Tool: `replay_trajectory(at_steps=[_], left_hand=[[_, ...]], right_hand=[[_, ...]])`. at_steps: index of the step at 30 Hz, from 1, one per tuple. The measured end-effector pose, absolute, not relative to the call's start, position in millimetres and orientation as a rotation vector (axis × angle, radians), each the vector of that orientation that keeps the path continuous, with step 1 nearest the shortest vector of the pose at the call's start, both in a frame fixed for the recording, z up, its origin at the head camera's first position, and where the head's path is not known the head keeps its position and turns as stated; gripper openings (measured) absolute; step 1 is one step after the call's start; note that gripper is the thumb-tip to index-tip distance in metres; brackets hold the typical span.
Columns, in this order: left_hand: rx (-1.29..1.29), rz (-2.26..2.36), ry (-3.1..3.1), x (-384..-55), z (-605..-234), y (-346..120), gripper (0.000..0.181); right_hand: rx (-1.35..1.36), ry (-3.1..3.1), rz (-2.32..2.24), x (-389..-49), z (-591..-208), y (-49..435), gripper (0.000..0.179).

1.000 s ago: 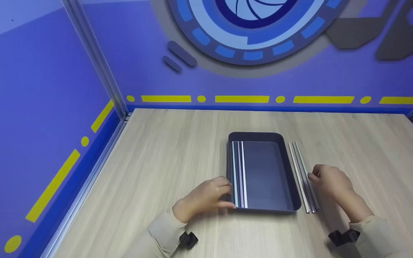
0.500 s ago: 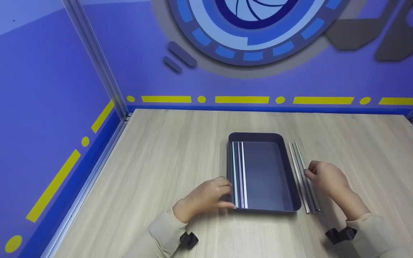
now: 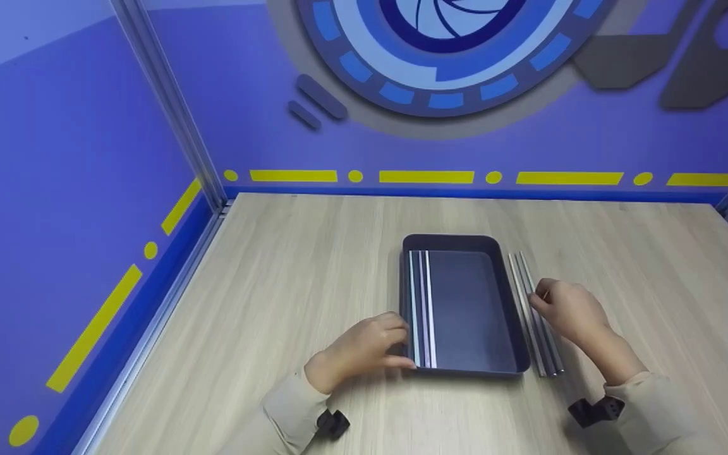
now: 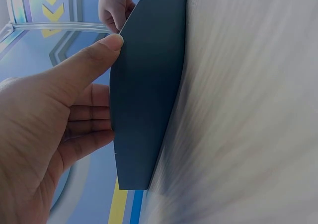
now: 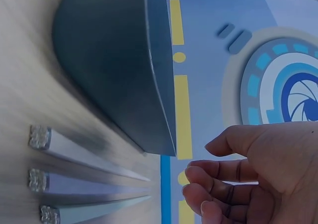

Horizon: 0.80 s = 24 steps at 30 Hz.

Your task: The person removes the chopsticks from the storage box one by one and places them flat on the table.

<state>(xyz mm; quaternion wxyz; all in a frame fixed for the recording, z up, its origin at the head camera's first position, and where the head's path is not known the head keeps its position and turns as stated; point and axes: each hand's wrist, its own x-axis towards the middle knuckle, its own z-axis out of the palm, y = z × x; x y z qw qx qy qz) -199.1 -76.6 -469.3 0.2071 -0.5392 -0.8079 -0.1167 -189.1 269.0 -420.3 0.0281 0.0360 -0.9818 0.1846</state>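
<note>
A dark rectangular tray (image 3: pixel 465 309) lies on the table with three slim pale sticks (image 3: pixel 430 303) lengthwise along its left side. My left hand (image 3: pixel 364 346) holds the tray at its near left corner. In the left wrist view, the thumb (image 4: pixel 113 41) rests on the rim and the fingers reach behind the wall. Right of the tray lie three more slim metallic sticks (image 3: pixel 544 347), white, lavender and mint with glittering square ends in the right wrist view. Over them hovers my right hand (image 3: pixel 571 309), fingers loosely curled, nothing between thumb and fingertips.
The pale wooden table (image 3: pixel 301 253) reaches back to a blue printed wall (image 3: pixel 244 126). A metal frame post (image 3: pixel 174 101) stands at the back left corner. Each sleeved wrist carries a small black device (image 3: pixel 333 424).
My right hand has shifted left and slightly farther forward, so its fingertips now overlap the loose sticks more. The left hand, tray and sticks stay where they were.
</note>
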Motion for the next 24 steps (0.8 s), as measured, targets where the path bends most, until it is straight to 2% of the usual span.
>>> replay_trajectory(at_steps=[24], left_hand=[[-1.504,-0.338,-2.251,-199,-468,-76,0.039]], right_hand=[[0.213,-2.955,0.584,-194,-427,234,0.014]])
